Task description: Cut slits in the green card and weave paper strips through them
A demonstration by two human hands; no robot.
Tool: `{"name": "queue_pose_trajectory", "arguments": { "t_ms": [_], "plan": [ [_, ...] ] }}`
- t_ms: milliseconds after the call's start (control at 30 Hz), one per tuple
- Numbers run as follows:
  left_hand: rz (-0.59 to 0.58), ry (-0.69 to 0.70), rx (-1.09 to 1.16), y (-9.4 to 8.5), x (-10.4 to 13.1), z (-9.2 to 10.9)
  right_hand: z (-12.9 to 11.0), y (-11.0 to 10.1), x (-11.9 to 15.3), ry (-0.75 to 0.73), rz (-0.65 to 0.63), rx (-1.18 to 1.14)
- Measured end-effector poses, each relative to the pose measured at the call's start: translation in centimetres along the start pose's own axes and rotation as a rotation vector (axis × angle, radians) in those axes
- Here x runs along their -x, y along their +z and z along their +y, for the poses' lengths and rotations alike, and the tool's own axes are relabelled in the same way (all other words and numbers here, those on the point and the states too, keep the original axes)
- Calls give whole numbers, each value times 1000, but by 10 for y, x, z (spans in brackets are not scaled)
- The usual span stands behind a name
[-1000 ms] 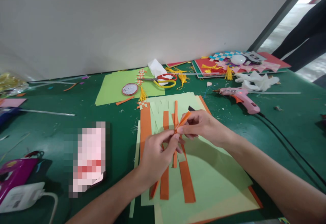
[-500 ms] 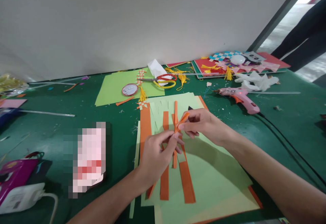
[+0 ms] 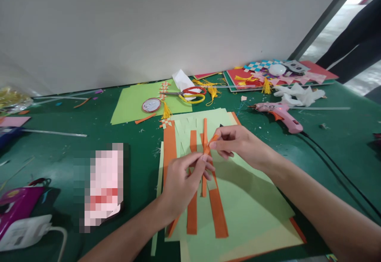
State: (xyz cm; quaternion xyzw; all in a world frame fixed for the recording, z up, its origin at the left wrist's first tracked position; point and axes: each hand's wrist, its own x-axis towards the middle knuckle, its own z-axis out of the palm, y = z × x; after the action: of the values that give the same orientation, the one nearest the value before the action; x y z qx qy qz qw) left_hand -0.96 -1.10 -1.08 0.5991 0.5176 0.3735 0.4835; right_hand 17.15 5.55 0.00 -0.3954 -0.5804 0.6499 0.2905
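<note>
Between my two hands is a narrow orange paper strip point(image 3: 210, 142), held above a stack of paper. Thumb and finger of my left hand point(image 3: 192, 174) pinch its lower part, and my right hand point(image 3: 230, 141) pinches the upper end. My fingers cover parts of the strip. Below my hands lie several more orange strips point(image 3: 218, 214), some wide and some thin, on pale green paper sheets point(image 3: 253, 206) with slits cut near the far edge. A small woven orange and cream piece point(image 3: 166, 123) rests at the stack's far left corner.
Scissors point(image 3: 192, 94) and a round tin point(image 3: 151, 104) lie on bright green paper point(image 3: 125, 103). To the right is a pink glue gun point(image 3: 281, 115) with its cord, near crumpled tissue point(image 3: 299, 94). A blurred-out phone point(image 3: 104, 186) lies left. A person's dark-clothed legs point(image 3: 351, 39) show at far right.
My right hand has shifted slightly left and turned the strip's upper end lower. The left hand holds its pinch almost in place.
</note>
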Motion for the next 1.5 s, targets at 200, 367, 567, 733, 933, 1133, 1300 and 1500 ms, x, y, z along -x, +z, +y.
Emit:
{"name": "queue_pose_trajectory", "arguments": {
  "t_ms": [200,367,567,733,933,1133,1300,1500],
  "plan": [
    [-10,-42,-16,1,-2,1,0,0,0,22,-31,-9],
    [-25,-5,-51,0,-2,3,4,3,1,14,-78,-4],
    [-25,-18,-22,-1,-2,3,1,2,1,23,-37,-14],
    [-21,-25,-17,0,-1,1,-4,2,1,27,13,-8],
    [-22,-20,-26,-1,0,2,0,2,1,16,6,-36],
    [-36,-34,14,2,0,2,2,0,-1,4,82,-156],
    [-21,-100,120,1,-2,4,-3,-2,-1,8,145,-30],
    [-5,-105,204,-2,-5,7,-6,1,0,45,-62,162]
  ]
}}
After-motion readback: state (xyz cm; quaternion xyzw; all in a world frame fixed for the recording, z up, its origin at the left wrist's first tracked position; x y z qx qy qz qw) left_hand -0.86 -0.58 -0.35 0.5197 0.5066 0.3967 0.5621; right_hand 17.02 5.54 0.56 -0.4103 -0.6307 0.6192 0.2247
